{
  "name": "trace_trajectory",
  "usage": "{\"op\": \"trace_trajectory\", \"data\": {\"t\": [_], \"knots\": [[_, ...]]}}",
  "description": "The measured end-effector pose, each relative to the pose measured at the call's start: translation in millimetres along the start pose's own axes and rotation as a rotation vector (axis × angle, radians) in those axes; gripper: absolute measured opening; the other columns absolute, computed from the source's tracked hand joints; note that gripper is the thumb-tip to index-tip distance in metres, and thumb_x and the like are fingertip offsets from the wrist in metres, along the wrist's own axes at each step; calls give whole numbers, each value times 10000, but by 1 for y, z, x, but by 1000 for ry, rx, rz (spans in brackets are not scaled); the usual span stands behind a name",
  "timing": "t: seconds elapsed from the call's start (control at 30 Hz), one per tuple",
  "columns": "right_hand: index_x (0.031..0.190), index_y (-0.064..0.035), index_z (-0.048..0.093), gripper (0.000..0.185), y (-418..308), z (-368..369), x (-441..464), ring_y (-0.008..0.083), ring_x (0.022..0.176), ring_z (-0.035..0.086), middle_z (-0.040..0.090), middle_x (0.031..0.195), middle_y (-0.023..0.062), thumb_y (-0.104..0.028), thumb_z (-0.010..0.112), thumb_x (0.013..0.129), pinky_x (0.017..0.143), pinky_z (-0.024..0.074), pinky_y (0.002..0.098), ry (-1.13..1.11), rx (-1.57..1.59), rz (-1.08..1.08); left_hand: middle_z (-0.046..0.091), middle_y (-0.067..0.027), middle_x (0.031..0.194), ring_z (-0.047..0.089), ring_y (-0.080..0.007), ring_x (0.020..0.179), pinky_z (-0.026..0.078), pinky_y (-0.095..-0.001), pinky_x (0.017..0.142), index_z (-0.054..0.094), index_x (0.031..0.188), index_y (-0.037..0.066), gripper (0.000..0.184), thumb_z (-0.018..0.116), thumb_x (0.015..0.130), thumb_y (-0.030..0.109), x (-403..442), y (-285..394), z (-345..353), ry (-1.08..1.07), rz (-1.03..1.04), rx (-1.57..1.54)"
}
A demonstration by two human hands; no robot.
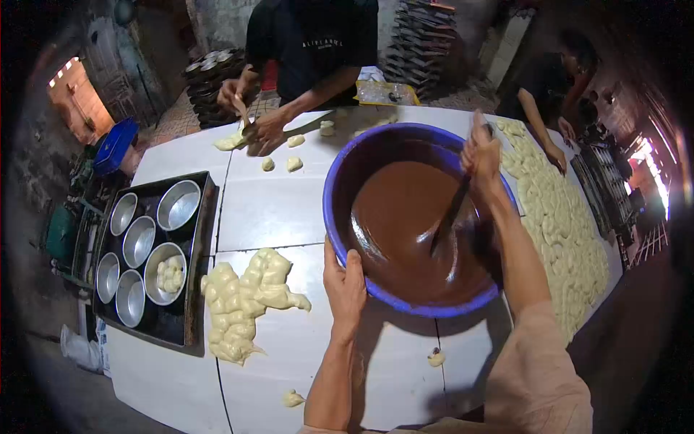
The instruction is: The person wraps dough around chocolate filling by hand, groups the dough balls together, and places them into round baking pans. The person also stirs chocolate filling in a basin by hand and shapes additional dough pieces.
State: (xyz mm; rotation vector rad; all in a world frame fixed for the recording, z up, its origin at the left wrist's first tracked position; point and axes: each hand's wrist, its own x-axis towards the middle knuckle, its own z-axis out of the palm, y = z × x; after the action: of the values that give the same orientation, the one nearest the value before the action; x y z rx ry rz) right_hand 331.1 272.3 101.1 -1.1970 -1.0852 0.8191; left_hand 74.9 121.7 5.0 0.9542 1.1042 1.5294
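Note:
A large blue tub (331,189) stands on the white table, with a smooth, glossy brown mixture (401,210) inside. My left hand (345,288) grips the tub's near left rim, its thumb up at the edge. Wrapped around a dark stirring stick (454,211), my right hand (482,153) is above the tub's right side. The stick leans down into the mixture, which hides its lower end. A mound of pale dough pieces (249,296) lies left of my left hand. Small dough bits (293,398) sit near the table's front edge.
A black tray (189,318) holds several round metal tins (139,242), one with dough. Many dough pieces (560,239) cover the right side. Across the table, a person's hands (264,130) work dough with a tool. Another person's hand (556,157) is at the right edge.

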Motion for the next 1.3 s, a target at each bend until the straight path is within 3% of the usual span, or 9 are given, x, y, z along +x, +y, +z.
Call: {"op": "trace_trajectory", "data": {"t": [0.1,0.27,0.4,0.6,0.8,0.9,1.03,1.17,1.3], "knots": [[561,-193,399,541,57,12,101,70,375,318,292,469,-59,-506,573,967,364,269,271,429,-65,-402,570,-125,1277,537,-190,1121,412,-323,1003,421,1417,-41,448,490,996,98,-1,-1,2,-4,-27,-26],[656,-130,516,479,41,143,-27,113,511,426,438,570,-24,-482,555,978,500,343,300,-210,188,-207,573,-133,1277,548,-186,1114,435,-310,984,404,1426,-41,453,483,1007,112,-1,1,0,-27,-46,-11],[639,-166,428,501,-7,67,-97,101,436,292,289,526,-42,-518,536,978,421,271,307,-464,32,2,569,-126,1277,545,-176,1109,430,-298,978,397,1430,-41,467,494,1002,117,-1,1,0,-35,-74,-50],[652,-171,442,473,38,43,37,106,416,275,280,521,-20,-494,511,990,410,286,252,223,177,-197,569,-124,1278,543,-170,1106,431,-294,964,393,1438,-38,487,514,1001,139,2,-19,-4,-19,24,-30],[709,-7,626,393,2,81,-112,226,550,554,618,676,176,-321,604,945,545,400,349,-706,-363,-503,605,-113,1218,565,-139,1018,463,-260,897,402,1428,-46,458,478,988,56,-1,-1,2,-26,-36,-68],[664,-81,514,427,28,-11,-72,178,484,435,485,595,51,-325,507,1014,477,352,325,-377,387,27,605,-115,1212,561,-128,999,463,-251,885,401,1430,-45,465,473,979,42,4,-4,-1,0,1,-17],[819,-90,538,271,29,17,-21,106,496,379,438,612,-25,-275,530,1017,458,303,289,-47,44,-93,582,-122,1253,561,-170,1066,457,-302,934,402,1432,-37,461,484,995,82,-1,-10,0,-25,-31,-105],[723,-83,549,345,13,42,-111,116,500,412,462,592,-26,-293,539,996,466,332,292,-602,-166,-474,581,-122,1261,564,-143,1057,458,-258,921,386,1433,-55,467,491,995,66,-1,-8,-2,-48,-17,-63],[650,-167,363,533,8,-52,-167,123,405,258,261,488,-29,-526,337,1043,398,240,304,-257,494,-152,597,-109,1211,565,-134,1021,463,-259,896,358,1460,-49,489,494,1009,86,1,-15,-1,-25,11,-114]]}}
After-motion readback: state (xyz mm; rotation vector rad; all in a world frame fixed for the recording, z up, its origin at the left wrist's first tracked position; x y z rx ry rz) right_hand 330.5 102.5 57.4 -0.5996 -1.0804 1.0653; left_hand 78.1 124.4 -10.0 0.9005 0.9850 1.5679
